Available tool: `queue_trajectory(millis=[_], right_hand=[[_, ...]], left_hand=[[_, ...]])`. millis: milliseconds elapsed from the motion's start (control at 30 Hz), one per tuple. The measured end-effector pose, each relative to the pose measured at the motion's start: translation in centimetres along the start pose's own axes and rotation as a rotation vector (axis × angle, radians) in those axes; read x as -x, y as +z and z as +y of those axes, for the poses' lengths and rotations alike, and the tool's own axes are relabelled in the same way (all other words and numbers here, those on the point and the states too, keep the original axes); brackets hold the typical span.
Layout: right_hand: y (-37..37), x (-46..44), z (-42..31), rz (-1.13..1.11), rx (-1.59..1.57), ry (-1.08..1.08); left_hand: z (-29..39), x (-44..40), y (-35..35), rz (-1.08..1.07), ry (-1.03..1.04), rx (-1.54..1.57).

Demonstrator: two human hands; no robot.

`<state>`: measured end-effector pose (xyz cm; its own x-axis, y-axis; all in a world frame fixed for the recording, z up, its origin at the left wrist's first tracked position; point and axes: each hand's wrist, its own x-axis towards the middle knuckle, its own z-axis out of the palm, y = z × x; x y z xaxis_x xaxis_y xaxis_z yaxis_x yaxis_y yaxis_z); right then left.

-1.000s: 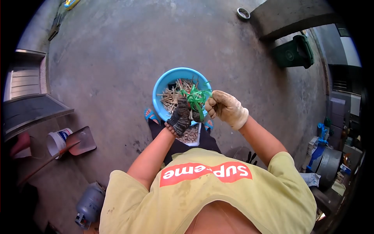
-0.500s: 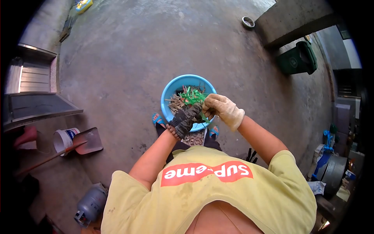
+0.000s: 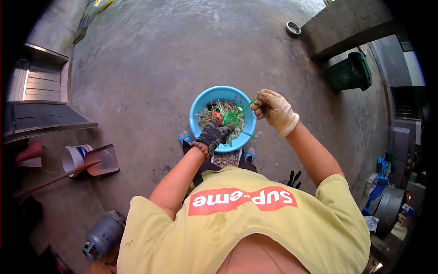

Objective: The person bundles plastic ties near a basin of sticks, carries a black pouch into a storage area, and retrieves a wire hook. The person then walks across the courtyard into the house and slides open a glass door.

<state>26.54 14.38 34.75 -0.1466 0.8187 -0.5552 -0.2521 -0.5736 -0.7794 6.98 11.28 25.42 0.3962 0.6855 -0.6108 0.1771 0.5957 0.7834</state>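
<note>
- Nearest is the person's yellow-green shirt (image 3: 255, 228); from the basin's middle, with 12 o'clock pointing away from the person, it lies at 6 o'clock.
- Pale, lumpy pieces (image 3: 226, 159) lie just beyond it, also at 6 o'clock, between two blue sandals (image 3: 185, 136) at 8 and 5 o'clock.
- The left hand (image 3: 213, 133), in a dark glove, reaches over the rim from 7 o'clock, its fingers against a green tangle (image 3: 233, 119); whether they grip it or only press on it, one cannot tell.
- The right hand (image 3: 275, 112), in a soiled pale glove, is outside the rim at 3 o'clock, fingers curled tight on the end of a green strand (image 3: 250, 104) that runs straight back to the tangle.
- The blue basin (image 3: 195, 109) stands on the floor, holding the tangle, red strands (image 3: 216, 117) and dry sticks (image 3: 204, 119).
- The step in hand looks to be teasing the strand loose; the next move seems to call for a steady pull by the right hand while the left steadies the tangle.
- Farther off are a gas cylinder (image 3: 105, 234) between 7 and 8 o'clock, a shovel (image 3: 106, 163) towards 8, a green bin (image 3: 344, 75) past 2 and a round metal bowl (image 3: 293, 29) at 1.
</note>
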Motion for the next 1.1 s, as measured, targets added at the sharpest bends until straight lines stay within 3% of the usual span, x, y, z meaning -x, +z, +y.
queue_trajectory(millis=[133, 200, 400, 467, 567, 700, 767, 800, 867, 967, 1100], right_hand=[[0.9, 0.3, 0.2, 0.003, -0.199, 0.008], [0.9, 0.4, -0.6, 0.003, -0.222, -0.043], [1.5, 0.6, -2.0, 0.091, -0.266, -0.104], [1.6, 0.7, -2.4, 0.133, -0.302, -0.087], [-0.7, -0.3, -4.0, -0.056, -0.531, -0.234], [-1.8, 0.4, -8.3, -0.103, -0.59, -0.425], [-2.0, 0.1, -8.8, -0.064, -0.344, -0.407], [-2.1, 0.1, -8.5, -0.07, -0.345, -0.407], [-2.0, -0.1, -7.3, 0.03, -0.139, -0.332], [-2.3, 0.1, -6.1, 0.057, 0.024, -0.311], [-2.4, -0.3, -5.5, 0.094, 0.354, -0.213]], left_hand=[[-0.2, -1.3, -0.3, 0.116, 0.011, -0.198], [-0.6, -1.8, -0.5, 0.131, -0.097, -0.236], [-2.5, -2.8, -0.9, 0.217, 0.031, -0.226], [-1.1, -2.3, -1.1, 0.134, 0.007, -0.513], [-2.2, -1.3, -1.7, 0.11, -0.041, -0.263], [-4.7, 1.0, -2.6, 0.192, -0.138, -0.179], [-11.0, -1.5, -3.9, 0.156, 0.114, -0.018], [-9.1, -0.5, -3.6, 0.161, 0.115, -0.019], [-3.0, 2.7, -2.8, 0.231, -0.157, 0.125], [-5.5, 1.5, -3.8, 0.217, -0.162, 0.34], [-3.9, 2.8, -4.2, 0.255, -0.129, 0.411]])
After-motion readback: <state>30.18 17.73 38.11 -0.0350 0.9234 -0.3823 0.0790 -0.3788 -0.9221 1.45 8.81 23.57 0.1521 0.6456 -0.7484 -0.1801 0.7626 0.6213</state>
